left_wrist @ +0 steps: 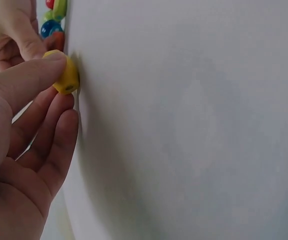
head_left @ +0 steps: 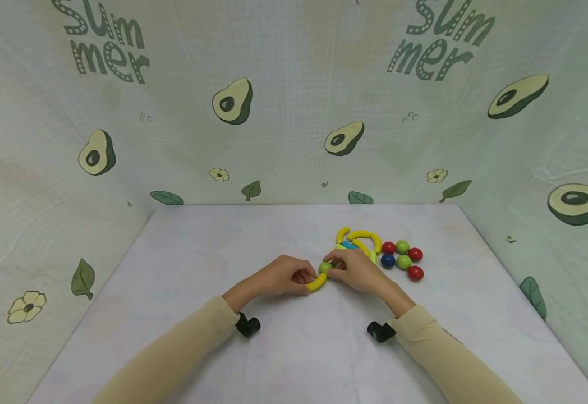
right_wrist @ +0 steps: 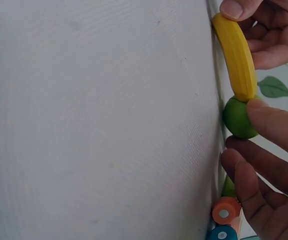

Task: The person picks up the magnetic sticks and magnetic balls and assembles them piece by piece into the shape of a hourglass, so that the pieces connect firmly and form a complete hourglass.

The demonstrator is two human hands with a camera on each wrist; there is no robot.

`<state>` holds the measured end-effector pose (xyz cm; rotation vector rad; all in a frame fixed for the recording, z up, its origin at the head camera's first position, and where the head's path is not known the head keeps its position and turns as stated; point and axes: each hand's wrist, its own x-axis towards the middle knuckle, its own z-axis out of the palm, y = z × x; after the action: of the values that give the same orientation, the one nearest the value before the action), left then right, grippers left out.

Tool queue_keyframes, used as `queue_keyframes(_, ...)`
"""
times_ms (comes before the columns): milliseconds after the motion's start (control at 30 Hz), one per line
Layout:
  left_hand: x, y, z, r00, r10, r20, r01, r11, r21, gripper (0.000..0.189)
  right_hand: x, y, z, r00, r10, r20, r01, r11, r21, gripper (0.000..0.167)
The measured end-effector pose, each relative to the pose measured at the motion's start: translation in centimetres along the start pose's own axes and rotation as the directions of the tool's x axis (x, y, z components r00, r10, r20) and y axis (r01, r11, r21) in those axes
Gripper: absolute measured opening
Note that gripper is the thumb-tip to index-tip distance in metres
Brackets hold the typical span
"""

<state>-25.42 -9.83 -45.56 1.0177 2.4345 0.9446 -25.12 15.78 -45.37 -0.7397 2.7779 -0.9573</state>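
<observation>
A toy yellow banana (head_left: 316, 283) lies on the table with its far tip against a green ball (head_left: 325, 267). My left hand (head_left: 286, 276) pinches the banana's near end between thumb and fingers, seen closely in the left wrist view, where the banana (left_wrist: 68, 80) shows its end face. In the right wrist view the ball (right_wrist: 239, 119) sits between the thumb and index finger of my right hand (right_wrist: 276, 165). That thumb's tip is right by the spot where banana and ball meet. From the head view, my right hand (head_left: 358, 270) partly covers pieces behind it.
Beyond the right hand, several yellow banana pieces (head_left: 359, 234) form a curved outline around a blue piece (head_left: 348, 245). To their right are red balls (head_left: 416, 273), green balls (head_left: 403, 262) and a dark blue ball (head_left: 387, 261). A patterned cloth wall (head_left: 284, 157) stands behind the table.
</observation>
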Motion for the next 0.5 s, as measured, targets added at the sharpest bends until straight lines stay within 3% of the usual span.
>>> queue_keyframes(500,0.0,0.6,1.4,0.998,-0.044,-0.047,0.043,0.999,-0.020,0.030,-0.1,-0.6,0.0,1.000,0.007,-0.009,-0.007,1.000,0.030,0.025)
